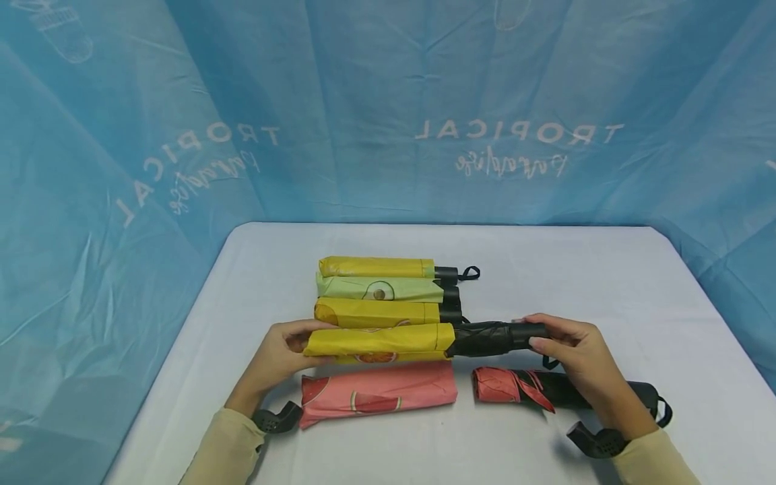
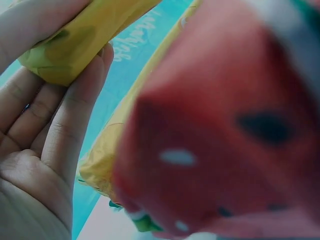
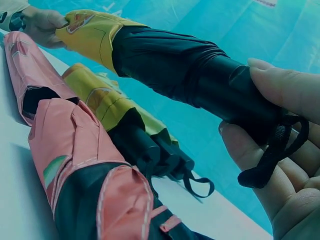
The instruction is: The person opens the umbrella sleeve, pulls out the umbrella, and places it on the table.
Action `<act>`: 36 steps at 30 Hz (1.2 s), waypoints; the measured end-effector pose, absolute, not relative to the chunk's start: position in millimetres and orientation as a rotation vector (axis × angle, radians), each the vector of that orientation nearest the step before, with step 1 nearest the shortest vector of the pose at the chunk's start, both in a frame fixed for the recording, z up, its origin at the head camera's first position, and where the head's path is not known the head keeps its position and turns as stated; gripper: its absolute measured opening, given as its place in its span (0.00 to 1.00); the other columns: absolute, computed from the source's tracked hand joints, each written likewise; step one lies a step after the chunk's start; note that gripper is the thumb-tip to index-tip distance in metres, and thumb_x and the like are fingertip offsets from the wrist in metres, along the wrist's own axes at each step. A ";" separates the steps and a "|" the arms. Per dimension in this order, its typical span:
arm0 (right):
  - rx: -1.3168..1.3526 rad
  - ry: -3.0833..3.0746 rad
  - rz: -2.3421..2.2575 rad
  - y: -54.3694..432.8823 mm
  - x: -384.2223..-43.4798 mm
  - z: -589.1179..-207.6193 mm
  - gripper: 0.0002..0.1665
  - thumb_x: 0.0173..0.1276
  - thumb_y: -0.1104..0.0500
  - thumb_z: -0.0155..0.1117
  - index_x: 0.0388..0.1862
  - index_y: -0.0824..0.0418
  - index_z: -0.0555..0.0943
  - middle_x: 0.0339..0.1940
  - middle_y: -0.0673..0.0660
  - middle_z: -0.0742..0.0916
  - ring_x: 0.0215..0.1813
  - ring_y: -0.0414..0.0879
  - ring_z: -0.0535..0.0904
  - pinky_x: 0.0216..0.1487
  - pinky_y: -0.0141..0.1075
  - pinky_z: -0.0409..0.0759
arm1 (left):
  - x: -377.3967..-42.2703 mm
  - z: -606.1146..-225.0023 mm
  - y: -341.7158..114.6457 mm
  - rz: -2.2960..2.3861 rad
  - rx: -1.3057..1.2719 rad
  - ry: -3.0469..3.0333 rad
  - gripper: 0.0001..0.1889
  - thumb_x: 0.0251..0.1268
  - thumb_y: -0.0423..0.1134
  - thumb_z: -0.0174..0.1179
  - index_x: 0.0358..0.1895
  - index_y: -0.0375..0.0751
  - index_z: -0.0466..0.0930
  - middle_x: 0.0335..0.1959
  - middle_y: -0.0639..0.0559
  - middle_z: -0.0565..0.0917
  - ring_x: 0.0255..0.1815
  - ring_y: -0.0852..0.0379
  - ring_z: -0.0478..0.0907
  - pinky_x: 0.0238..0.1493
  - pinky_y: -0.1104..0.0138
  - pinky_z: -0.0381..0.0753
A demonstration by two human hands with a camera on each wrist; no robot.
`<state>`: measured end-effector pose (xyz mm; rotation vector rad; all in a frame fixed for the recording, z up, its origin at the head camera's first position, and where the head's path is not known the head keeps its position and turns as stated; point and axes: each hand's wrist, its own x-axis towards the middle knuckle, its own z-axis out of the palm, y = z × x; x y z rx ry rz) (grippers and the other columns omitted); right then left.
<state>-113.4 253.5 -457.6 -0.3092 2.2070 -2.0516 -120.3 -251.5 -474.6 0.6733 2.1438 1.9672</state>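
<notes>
My left hand (image 1: 280,350) pinches the closed end of a yellow umbrella sleeve (image 1: 388,340) with an orange fruit print. Out of the sleeve's other end sticks a folded black umbrella (image 1: 483,339), partly inside it. At the right, my right hand (image 1: 572,339) grips the black handle (image 3: 235,92) between thumb and fingers, its wrist loop (image 3: 275,155) dangling. The right wrist view shows this pair lifted above the table. Nearer to me lies a flat pink watermelon sleeve (image 1: 378,392). To its right, under my right forearm, is a folded pink-and-black umbrella (image 1: 498,386).
Behind the hands, umbrellas in sleeves lie side by side: a yellow one (image 1: 376,267), a green avocado one (image 1: 345,288) and another yellow one (image 1: 376,312), handles to the right. A white table (image 1: 582,269) carries everything; a blue printed curtain (image 1: 388,101) surrounds it.
</notes>
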 end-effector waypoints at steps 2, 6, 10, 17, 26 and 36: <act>-0.328 2.189 -2.088 255.5 -113.9 -458.4 0.20 0.72 0.71 0.65 0.62 0.72 0.80 0.51 0.53 0.90 0.49 0.42 0.81 0.45 0.32 0.80 | -120.1 -475.2 -251.7 1.967 0.661 2.155 0.24 0.57 0.21 0.72 0.58 0.28 0.81 0.55 0.46 0.86 0.51 0.51 0.87 0.51 0.59 0.86; -0.358 2.151 -2.162 260.0 -115.1 -459.6 0.19 0.73 0.73 0.62 0.61 0.73 0.80 0.51 0.53 0.89 0.48 0.42 0.80 0.42 0.32 0.80 | -119.4 -476.4 -253.5 1.985 0.637 2.163 0.22 0.60 0.20 0.69 0.58 0.25 0.80 0.54 0.48 0.87 0.51 0.52 0.87 0.51 0.60 0.85; -0.341 2.117 -2.190 264.0 -115.0 -459.4 0.20 0.74 0.72 0.60 0.64 0.73 0.78 0.53 0.52 0.89 0.52 0.41 0.81 0.43 0.30 0.80 | -119.4 -476.5 -256.2 2.005 0.610 2.167 0.20 0.62 0.20 0.67 0.58 0.23 0.80 0.53 0.48 0.87 0.49 0.53 0.87 0.49 0.61 0.86; -0.294 2.133 -2.163 265.7 -114.7 -457.6 0.21 0.75 0.70 0.61 0.64 0.74 0.77 0.51 0.52 0.89 0.50 0.42 0.79 0.41 0.31 0.80 | -120.2 -476.4 -257.3 1.979 0.618 2.157 0.20 0.64 0.20 0.65 0.59 0.22 0.79 0.53 0.49 0.87 0.47 0.53 0.87 0.48 0.61 0.86; -0.322 2.147 -2.167 268.3 -112.9 -451.6 0.19 0.75 0.72 0.60 0.63 0.73 0.78 0.53 0.53 0.89 0.52 0.44 0.80 0.41 0.33 0.78 | -119.1 -471.6 -255.2 1.945 0.586 2.185 0.20 0.62 0.19 0.65 0.58 0.23 0.80 0.56 0.50 0.86 0.49 0.57 0.86 0.50 0.64 0.86; -0.414 2.056 -2.264 281.3 -113.5 -447.3 0.21 0.76 0.76 0.53 0.65 0.75 0.75 0.56 0.55 0.88 0.56 0.45 0.80 0.44 0.32 0.81 | -119.6 -470.6 -265.9 1.940 0.533 2.310 0.20 0.62 0.20 0.67 0.58 0.26 0.82 0.56 0.48 0.86 0.52 0.58 0.85 0.52 0.66 0.85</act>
